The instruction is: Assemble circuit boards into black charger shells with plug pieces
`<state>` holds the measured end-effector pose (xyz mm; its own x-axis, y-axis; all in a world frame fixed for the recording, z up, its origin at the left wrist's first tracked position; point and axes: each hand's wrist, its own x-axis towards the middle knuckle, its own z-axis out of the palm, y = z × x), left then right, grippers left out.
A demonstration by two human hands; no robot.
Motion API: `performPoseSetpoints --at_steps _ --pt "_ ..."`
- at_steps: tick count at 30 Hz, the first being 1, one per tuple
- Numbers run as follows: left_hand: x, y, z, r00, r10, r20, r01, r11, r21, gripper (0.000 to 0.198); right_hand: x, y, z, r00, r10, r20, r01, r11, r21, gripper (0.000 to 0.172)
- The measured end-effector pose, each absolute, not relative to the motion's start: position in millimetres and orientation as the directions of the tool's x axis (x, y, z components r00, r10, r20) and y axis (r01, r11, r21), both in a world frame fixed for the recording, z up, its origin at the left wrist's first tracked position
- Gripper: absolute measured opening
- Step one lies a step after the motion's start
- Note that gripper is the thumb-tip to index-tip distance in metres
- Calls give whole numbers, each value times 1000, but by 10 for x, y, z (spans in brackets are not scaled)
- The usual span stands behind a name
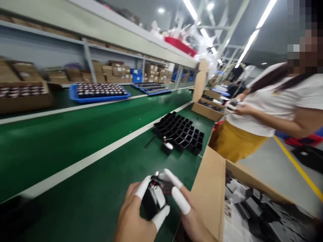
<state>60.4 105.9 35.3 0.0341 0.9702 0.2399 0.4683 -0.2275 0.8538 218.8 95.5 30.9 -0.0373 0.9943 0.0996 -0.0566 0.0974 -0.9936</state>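
My left hand (141,211), with white covers on thumb and forefinger, grips a black box (150,201) with a whitish piece and a bit of red wire inside its open side. Close on its right, my right hand (185,205) pinches a small dark part (167,186), blurred, at the box's upper edge. White covers sit on its fingertips too. Farther up the green bench (121,168) stand rows of open black boxes (180,131). One nearer box (168,147) holds something white. A thin dark tool (150,142) lies left of them.
An open carton (212,188) of black and grey parts is at the lower right. A person (275,101) in a white shirt stands beyond it, holding something small. Blue trays (101,98) and a brown carton (25,102) of small parts line the far side.
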Motion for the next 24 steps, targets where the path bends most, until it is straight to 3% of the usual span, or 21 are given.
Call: performPoseSetpoints --at_steps 3,8,14,18,21,24 --pt "472 952 482 59 970 235 471 -235 850 49 2155 877 336 -107 965 240 15 243 -970 32" --pt "355 822 549 17 965 264 463 -241 853 55 1960 765 417 -156 904 397 200 422 -884 35" --pt "241 781 523 -28 922 386 425 -338 840 58 1823 763 335 -262 746 612 354 664 -658 45" --pt "212 817 522 -28 890 456 395 -409 823 63 1777 747 278 -315 733 602 346 680 -646 49" --pt "216 842 511 -57 896 441 329 -400 855 54 1786 729 303 -364 757 542 302 647 -701 53" --pt "213 853 488 -72 924 376 309 -337 889 57 1831 702 340 -236 852 468 264 519 -813 50"
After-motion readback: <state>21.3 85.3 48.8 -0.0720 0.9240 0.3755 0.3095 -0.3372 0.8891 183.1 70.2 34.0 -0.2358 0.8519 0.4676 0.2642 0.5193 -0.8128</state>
